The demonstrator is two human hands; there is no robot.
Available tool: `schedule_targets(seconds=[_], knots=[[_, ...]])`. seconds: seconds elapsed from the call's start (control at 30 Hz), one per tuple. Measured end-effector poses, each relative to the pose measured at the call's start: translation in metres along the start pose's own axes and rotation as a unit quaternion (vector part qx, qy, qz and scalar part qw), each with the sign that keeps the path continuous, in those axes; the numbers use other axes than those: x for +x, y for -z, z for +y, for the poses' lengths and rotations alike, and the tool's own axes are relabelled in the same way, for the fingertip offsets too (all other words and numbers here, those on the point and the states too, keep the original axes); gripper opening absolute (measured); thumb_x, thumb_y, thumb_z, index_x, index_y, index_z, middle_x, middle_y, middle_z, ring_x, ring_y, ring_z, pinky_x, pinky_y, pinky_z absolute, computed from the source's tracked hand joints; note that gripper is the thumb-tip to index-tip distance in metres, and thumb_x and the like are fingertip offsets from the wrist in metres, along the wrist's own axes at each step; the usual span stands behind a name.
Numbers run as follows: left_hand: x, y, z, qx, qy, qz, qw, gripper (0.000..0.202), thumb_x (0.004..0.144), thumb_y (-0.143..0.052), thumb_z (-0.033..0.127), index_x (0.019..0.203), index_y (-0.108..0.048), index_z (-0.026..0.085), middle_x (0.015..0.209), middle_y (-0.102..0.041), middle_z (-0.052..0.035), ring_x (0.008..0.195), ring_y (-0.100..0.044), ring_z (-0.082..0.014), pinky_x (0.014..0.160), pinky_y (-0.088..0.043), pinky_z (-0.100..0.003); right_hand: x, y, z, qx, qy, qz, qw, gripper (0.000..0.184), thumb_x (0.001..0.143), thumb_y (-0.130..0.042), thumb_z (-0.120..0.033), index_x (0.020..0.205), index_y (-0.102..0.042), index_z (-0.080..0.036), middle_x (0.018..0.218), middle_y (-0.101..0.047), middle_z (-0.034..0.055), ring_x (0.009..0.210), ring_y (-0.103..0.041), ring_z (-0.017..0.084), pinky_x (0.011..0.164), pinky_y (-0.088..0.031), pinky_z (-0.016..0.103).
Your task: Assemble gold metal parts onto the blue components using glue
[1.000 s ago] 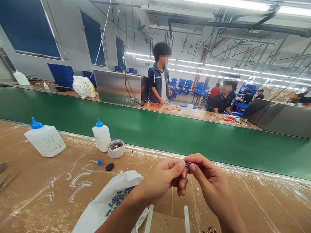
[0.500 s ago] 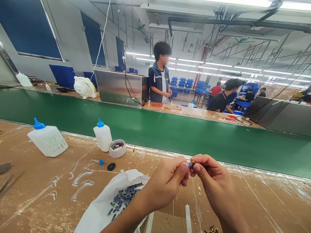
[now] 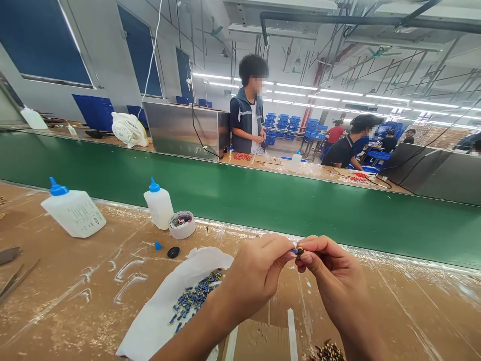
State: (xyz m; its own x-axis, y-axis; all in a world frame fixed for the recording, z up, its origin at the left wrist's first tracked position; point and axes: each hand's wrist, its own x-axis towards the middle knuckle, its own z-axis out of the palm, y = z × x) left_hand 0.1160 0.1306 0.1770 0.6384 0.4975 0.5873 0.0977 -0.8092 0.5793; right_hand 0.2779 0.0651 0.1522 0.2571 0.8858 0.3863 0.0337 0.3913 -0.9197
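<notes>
My left hand point(image 3: 255, 273) pinches a small blue piece point(image 3: 293, 251) between thumb and fingertips. Against its right end sits a tiny dark brown and gold piece point(image 3: 300, 250), pinched by my right hand point(image 3: 334, 276). The two pieces meet end to end; whether one is inside the other I cannot tell. Partly behind my left forearm lies a white sheet point(image 3: 150, 321) bearing a heap of small blue pieces with yellowish ends point(image 3: 195, 293). Below my right wrist, a pile of dark brown and gold pieces point(image 3: 328, 352) is cut off by the bottom edge.
Two white bottles with blue nozzles point(image 3: 77, 213) point(image 3: 160, 205), a tape roll holding scraps point(image 3: 182, 224), a black disc point(image 3: 173, 252) and a blue cap point(image 3: 158, 245) stand left. Metal tweezers point(image 3: 17, 281) lie far left. Beyond the bench runs a green conveyor belt point(image 3: 225, 193); co-workers point(image 3: 248, 120) are across it.
Both hands stay at nearly the same place, the pieces still pinched together; my left fingers have rolled slightly over. The view has shifted a little. Across the belt, the standing person's hands have moved.
</notes>
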Motion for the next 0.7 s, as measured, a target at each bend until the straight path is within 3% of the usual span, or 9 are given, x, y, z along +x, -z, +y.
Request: schedule_targets(seconds=[0.17, 0.33, 0.53, 0.7], knots=[[0.000, -0.001, -0.001, 0.016, -0.051, 0.039, 0.998, 0.023, 0.097, -0.044, 0.011, 0.079, -0.056, 0.016, 0.071, -0.057, 0.0018, 0.065, -0.047, -0.0104, 0.062, -0.034, -0.022, -0.001, 0.002, -0.003, -0.010, 0.022, -0.041, 0.999, 0.003, 0.092, -0.066, -0.025, 0.089, -0.068, -0.025, 0.087, -0.064, -0.0008, 0.077, -0.057, 0.010, 0.068, -0.048, 0.021], [0.001, -0.002, -0.004, 0.100, -0.107, 0.054, 0.988, 0.024, 0.094, -0.044, 0.006, 0.076, -0.055, 0.016, 0.068, -0.056, 0.0015, 0.061, -0.045, -0.0111, 0.058, -0.032, -0.024, 0.001, 0.005, -0.006, -0.031, 0.058, -0.071, 0.995, 0.009, 0.094, -0.063, -0.020, 0.085, -0.063, -0.023, 0.082, -0.057, -0.0019, 0.073, -0.051, 0.010, 0.063, -0.043, 0.021], [0.003, 0.001, -0.003, 0.185, -0.132, 0.021, 0.974, 0.027, 0.093, -0.038, 0.004, 0.076, -0.056, 0.017, 0.067, -0.056, 0.0004, 0.061, -0.045, -0.0133, 0.057, -0.032, -0.025, 0.004, 0.009, -0.009, -0.093, 0.069, -0.103, 0.988, 0.018, 0.094, -0.060, -0.020, 0.078, -0.053, -0.022, 0.077, -0.050, -0.0021, 0.069, -0.045, 0.011, 0.059, -0.035, 0.024], [0.004, 0.002, -0.005, 0.200, -0.121, -0.012, 0.972, 0.028, 0.092, -0.036, 0.003, 0.074, -0.054, 0.017, 0.067, -0.056, 0.0004, 0.060, -0.047, -0.0137, 0.056, -0.031, -0.027, 0.006, 0.014, -0.010, -0.147, 0.055, -0.124, 0.980, 0.024, 0.095, -0.059, -0.026, 0.074, -0.050, -0.021, 0.075, -0.050, -0.0010, 0.069, -0.046, 0.013, 0.061, -0.036, 0.025]])
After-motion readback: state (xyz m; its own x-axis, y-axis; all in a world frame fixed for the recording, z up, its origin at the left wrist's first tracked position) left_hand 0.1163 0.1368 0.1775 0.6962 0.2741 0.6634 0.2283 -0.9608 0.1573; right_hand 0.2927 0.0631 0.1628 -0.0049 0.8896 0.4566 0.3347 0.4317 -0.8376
